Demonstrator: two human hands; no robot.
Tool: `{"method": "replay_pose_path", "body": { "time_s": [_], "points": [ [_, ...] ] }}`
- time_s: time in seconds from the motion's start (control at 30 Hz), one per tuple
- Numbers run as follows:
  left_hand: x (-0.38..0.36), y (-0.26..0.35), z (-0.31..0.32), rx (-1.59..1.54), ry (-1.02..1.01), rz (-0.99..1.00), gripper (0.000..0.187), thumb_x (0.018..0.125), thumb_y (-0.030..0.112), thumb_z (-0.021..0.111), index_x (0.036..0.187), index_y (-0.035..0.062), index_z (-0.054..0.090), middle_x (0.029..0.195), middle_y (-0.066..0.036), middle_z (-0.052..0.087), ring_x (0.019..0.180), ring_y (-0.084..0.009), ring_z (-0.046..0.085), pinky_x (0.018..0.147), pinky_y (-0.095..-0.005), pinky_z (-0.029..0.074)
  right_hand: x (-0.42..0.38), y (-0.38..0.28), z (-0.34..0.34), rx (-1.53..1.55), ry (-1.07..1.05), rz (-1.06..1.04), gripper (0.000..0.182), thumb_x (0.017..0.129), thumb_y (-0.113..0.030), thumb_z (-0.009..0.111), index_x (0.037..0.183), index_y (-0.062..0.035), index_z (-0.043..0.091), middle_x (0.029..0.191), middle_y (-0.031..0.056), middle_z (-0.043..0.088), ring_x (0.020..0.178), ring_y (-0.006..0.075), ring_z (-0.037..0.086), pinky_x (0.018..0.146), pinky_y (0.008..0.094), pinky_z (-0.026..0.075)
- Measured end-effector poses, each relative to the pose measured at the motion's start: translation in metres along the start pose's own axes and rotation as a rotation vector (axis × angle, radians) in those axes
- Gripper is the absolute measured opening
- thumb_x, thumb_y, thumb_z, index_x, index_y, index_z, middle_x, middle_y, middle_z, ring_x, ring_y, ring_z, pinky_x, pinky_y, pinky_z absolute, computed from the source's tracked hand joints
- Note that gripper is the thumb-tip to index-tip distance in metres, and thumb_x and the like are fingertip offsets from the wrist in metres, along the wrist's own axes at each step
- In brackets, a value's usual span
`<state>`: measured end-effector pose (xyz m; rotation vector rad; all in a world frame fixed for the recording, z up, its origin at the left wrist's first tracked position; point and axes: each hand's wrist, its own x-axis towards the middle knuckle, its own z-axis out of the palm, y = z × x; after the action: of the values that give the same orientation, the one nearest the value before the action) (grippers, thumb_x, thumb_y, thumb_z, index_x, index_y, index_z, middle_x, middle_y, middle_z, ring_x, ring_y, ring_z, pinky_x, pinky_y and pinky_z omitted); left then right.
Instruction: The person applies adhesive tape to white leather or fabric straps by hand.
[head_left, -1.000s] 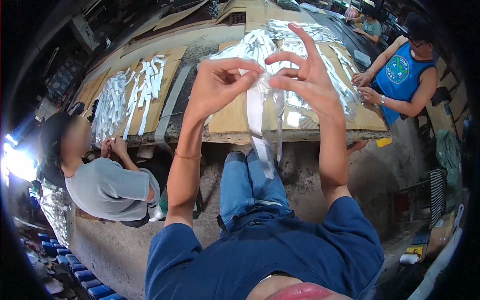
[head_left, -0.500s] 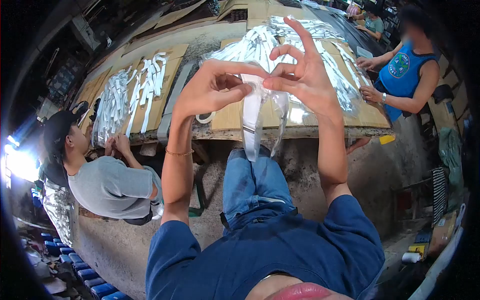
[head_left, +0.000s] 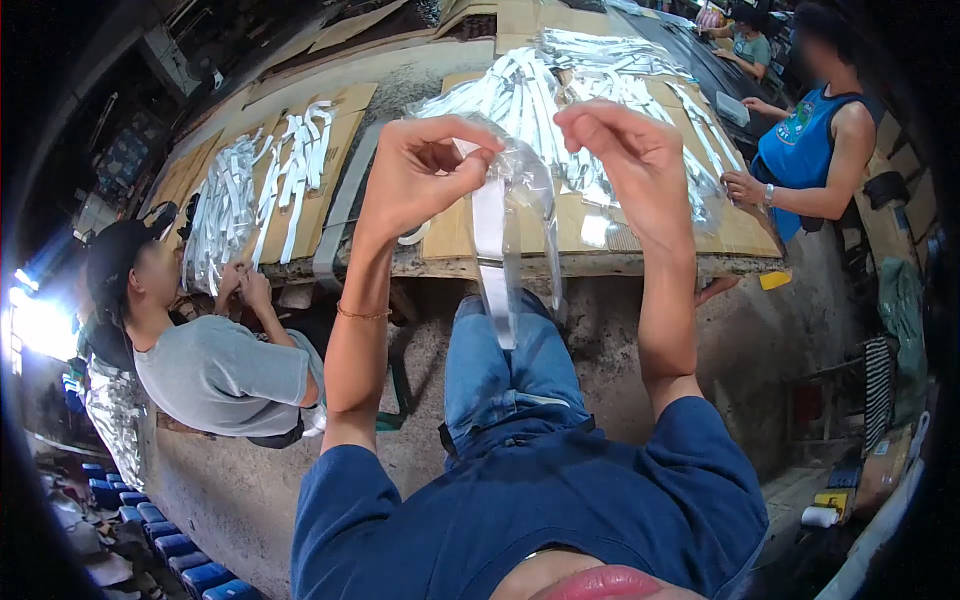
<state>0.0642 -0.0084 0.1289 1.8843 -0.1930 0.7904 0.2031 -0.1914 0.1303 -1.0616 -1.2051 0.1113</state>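
A white strap point(head_left: 489, 220) with a dark band across it hangs in front of me, partly inside a clear plastic sleeve point(head_left: 529, 185). Near its top, my left hand point(head_left: 430, 175) pinches the sleeve between thumb and index finger. The sleeve's loose side drapes down on the right. My right hand point(head_left: 640, 165) is raised a little to the right, apart from the sleeve. Its fingers are curled with the tips drawn together, and anything between them is too small to make out.
Behind my hands, a work table point(head_left: 400, 262) carries cardboard sheets with piles of white straps point(head_left: 520, 85) and a bagged pile point(head_left: 228, 195) at left. A person in grey point(head_left: 225, 365) works at left; a person in a blue tank top point(head_left: 810, 150) stands at right.
My right hand has come off the sleeve and moved right, its spread fingers now curled in. The strap and sleeve have shifted slightly left and lower, still in my left hand.
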Motion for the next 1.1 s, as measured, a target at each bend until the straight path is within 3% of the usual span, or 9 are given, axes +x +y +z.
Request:
{"method": "replay_pose_path", "body": {
  "time_s": [0.1,0.23,0.3,0.37,0.53,0.63,0.7,0.83,1.1],
  "points": [
    [-0.004,0.002,0.002,0.049,-0.006,-0.031,0.017,0.081,-0.007,0.059,0.093,-0.0032,0.072,0.078,-0.001,0.066,0.063,-0.001,0.052,0.053,-0.0169,0.04,-0.003,-0.001,0.003,-0.029,0.014,-0.002,0.016,0.092,-0.01,0.065,0.103,-0.0003,0.072,0.092,0.0045,0.072,0.077,0.0079,0.061,0.07,0.0214,0.05],
    [-0.006,0.014,0.008,0.168,0.041,-0.118,0.016,0.083,-0.005,0.061,0.094,-0.0024,0.072,0.078,0.0,0.065,0.063,-0.0009,0.052,0.053,-0.017,0.039,-0.004,-0.003,0.004,-0.123,-0.078,0.076,0.015,0.092,-0.011,0.066,0.101,0.0002,0.071,0.089,0.0027,0.07,0.073,0.0058,0.057,0.065,0.0223,0.047],
    [-0.006,0.01,0.01,0.159,0.129,-0.082,0.014,0.083,0.003,0.064,0.092,0.0005,0.074,0.061,0.002,0.061,0.057,0.0013,0.052,0.051,-0.0172,0.038,-0.003,-0.003,0.008,-0.146,-0.117,0.073,0.015,0.092,-0.012,0.066,0.1,0.0004,0.07,0.086,0.0039,0.069,0.071,0.007,0.056,0.064,0.0237,0.047],
    [-0.005,0.004,0.012,0.152,0.152,-0.074,0.014,0.083,0.004,0.064,0.093,0.0002,0.073,0.061,0.002,0.062,0.057,0.0004,0.053,0.052,-0.0175,0.039,-0.002,-0.005,0.011,-0.17,-0.157,0.07,0.015,0.093,-0.012,0.065,0.099,0.0007,0.069,0.083,0.0051,0.068,0.07,0.0081,0.055,0.064,0.0251,0.047],
    [-0.006,0.002,0.017,0.195,0.189,-0.047,0.015,0.085,0.006,0.065,0.095,-0.0005,0.073,0.062,-0.001,0.064,0.059,-0.0021,0.056,0.054,-0.0186,0.043,0.007,-0.012,0.021,-0.591,-0.268,-0.069,0.013,0.092,-0.011,0.058,0.093,0.0011,0.063,0.083,0.015,0.063,0.074,0.0308,0.062,0.068,0.0387,0.048],
    [-0.008,0.005,0.019,0.228,0.206,-0.051,0.015,0.085,0.007,0.064,0.095,-0.0005,0.072,0.064,-0.005,0.067,0.059,-0.0037,0.06,0.055,-0.0201,0.046,0.008,-0.012,0.027,-0.708,-0.236,-0.096,0.013,0.091,-0.011,0.058,0.091,0.0006,0.061,0.084,0.0149,0.063,0.081,0.0356,0.062,0.07,0.0431,0.048],
    [-0.009,0.009,0.021,0.278,0.174,-0.084,0.016,0.087,0.0,0.06,0.099,-0.0038,0.07,0.076,0.002,0.063,0.063,-0.0001,0.05,0.053,-0.0171,0.037,0.007,-0.014,0.03,-0.806,-0.246,-0.119,0.012,0.09,-0.012,0.058,0.091,0.0,0.061,0.084,0.0141,0.062,0.081,0.0346,0.063,0.071,0.0429,0.049],
    [-0.009,0.006,0.024,0.301,0.196,-0.088,0.016,0.087,0.0,0.06,0.099,-0.004,0.07,0.072,0.003,0.062,0.061,0.0001,0.049,0.05,-0.0177,0.036,0.006,-0.012,0.035,-1.042,-0.261,-0.19,0.011,0.088,-0.011,0.06,0.09,-0.0009,0.059,0.085,0.0119,0.061,0.083,0.0312,0.064,0.073,0.0418,0.051],
    [-0.011,0.005,0.024,0.31,0.2,-0.109,0.015,0.09,0.005,0.062,0.1,-0.0043,0.07,0.086,-0.004,0.07,0.076,-0.0064,0.062,0.067,-0.0205,0.049,0.004,-0.009,0.043,-1.151,-0.259,-0.199,0.01,0.086,-0.01,0.061,0.09,-0.0011,0.06,0.087,0.0117,0.062,0.087,0.029,0.065,0.077,0.0407,0.052]
  ]
}}
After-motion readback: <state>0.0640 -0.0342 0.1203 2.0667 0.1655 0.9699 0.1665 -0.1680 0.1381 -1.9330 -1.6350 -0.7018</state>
